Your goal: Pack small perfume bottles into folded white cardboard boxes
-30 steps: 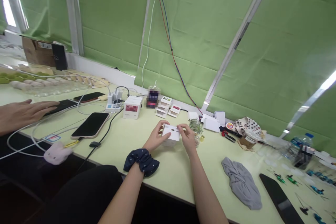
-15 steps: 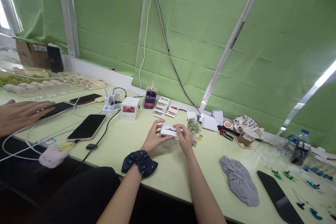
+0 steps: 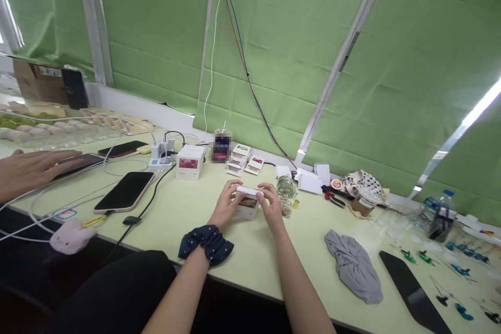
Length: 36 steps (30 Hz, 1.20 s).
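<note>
White card is spanning the gap between the hands: a small printed box, its near face showing a dark, golden-brown picture. Left hand is clamping the box's left side, thumb lying close to the top edge. Right hand is clamping the opposite side, thumb bearing on the upper right corner. Whether the base is touching the table: cannot tell. Navy polka-dot scrunchie is circling the left wrist.

Just right of the right hand and slightly beyond it, clear rounded containers are clustering, a small yellow piece lying beside them. Farther beyond both hands, small opened cartons are lying near the wall. Beyond the left hand and to its left, a larger white box is standing, red picture facing out.

Well left of the left hand, a smartphone is lying screen up, with a power strip sitting beyond it. Farther left again, a co-worker's hand is reaching over a dark phone.

Well right of the right hand, red-handled pliers are lying toward the wall; nearer the person, a grey knotted headband is lying flat, with a black slab-like device resting farther right.
</note>
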Motion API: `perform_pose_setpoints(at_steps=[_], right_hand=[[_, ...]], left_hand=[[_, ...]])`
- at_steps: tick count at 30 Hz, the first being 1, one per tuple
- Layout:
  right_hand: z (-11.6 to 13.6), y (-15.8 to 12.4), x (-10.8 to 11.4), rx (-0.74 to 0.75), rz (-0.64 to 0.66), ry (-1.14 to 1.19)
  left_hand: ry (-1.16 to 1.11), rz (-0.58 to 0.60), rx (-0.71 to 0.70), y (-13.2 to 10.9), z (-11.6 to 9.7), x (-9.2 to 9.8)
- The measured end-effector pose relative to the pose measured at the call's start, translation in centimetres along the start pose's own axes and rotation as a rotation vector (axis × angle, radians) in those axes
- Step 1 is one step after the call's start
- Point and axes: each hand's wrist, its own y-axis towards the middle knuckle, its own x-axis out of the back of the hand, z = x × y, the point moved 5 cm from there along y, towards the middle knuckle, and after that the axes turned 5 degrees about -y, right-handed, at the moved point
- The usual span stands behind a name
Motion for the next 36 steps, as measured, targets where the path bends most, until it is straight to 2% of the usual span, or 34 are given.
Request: perform_pose_setpoints(at_steps=[3, 8, 13, 20, 36], right_hand=[[-0.5, 0.1, -0.3, -0.023, -0.005, 0.003], [-1.5, 0.1, -0.3, -0.090, -0.088, 0.039], [-1.4, 0.0, -0.4, -0.124, -0.060, 0.028], [-1.7, 0.0, -0.5, -0.159, -0.048, 0.010], [-2.2, -0.2, -0.7, -0.266, -0.057, 0.097]], left_hand=[[0.003, -0.013, -0.001, 0.0, -0.1, 0.0], [-0.011, -0.010, -0.009, 0.0, -0.2, -0.2], [-0.089, -0.100, 0.049, -0.1, 0.4, 0.3], [0.051, -0.113, 0.004, -0.1, -0.3, 0.6], [0.134, -0.117, -0.081, 0.0, -0.7, 0.5]])
